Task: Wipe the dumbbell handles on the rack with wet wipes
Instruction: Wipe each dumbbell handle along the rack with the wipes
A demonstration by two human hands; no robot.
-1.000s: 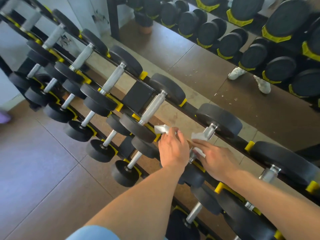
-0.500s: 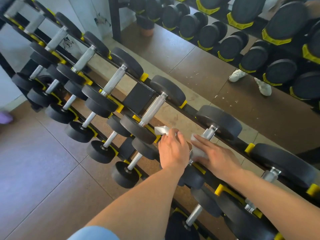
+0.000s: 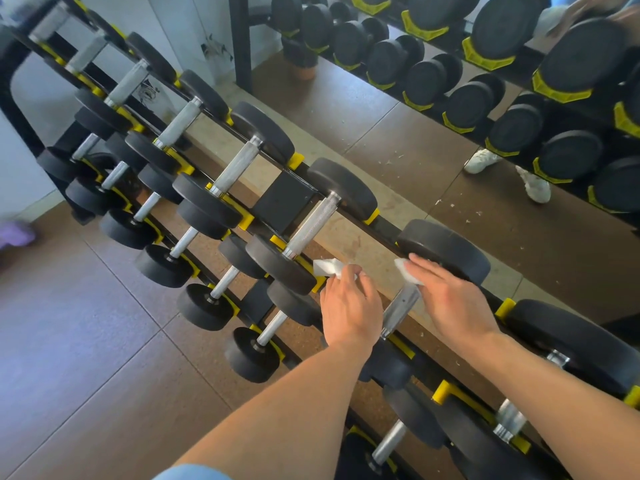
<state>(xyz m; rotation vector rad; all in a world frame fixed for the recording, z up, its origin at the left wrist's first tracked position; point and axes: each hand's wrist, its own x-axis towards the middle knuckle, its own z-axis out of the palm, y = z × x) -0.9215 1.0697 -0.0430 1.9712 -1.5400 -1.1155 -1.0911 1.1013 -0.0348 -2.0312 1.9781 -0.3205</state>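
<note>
A black rack (image 3: 388,225) with yellow cradles carries rows of black dumbbells with knurled steel handles. My left hand (image 3: 349,308) is closed on a white wet wipe (image 3: 327,266), just left of one steel handle (image 3: 398,311) on the top row. My right hand (image 3: 450,299) lies flat just right of that handle and over the far black head (image 3: 446,247), with a second white wipe (image 3: 407,270) under its fingers. The handle's middle and lower part show between my two hands. The neighbouring handle (image 3: 310,223) to the left is uncovered.
A mirror (image 3: 415,133) behind the rack reflects more dumbbells and a pair of white shoes (image 3: 509,174). Lower rack tiers hold smaller dumbbells (image 3: 207,303). Brown tiled floor (image 3: 86,358) stretches to the left, with a purple object (image 3: 15,233) at the left edge.
My right hand slid up the handle from its middle to the far end by the black head, uncovering the steel. My left hand stayed beside the handle with its wipe.
</note>
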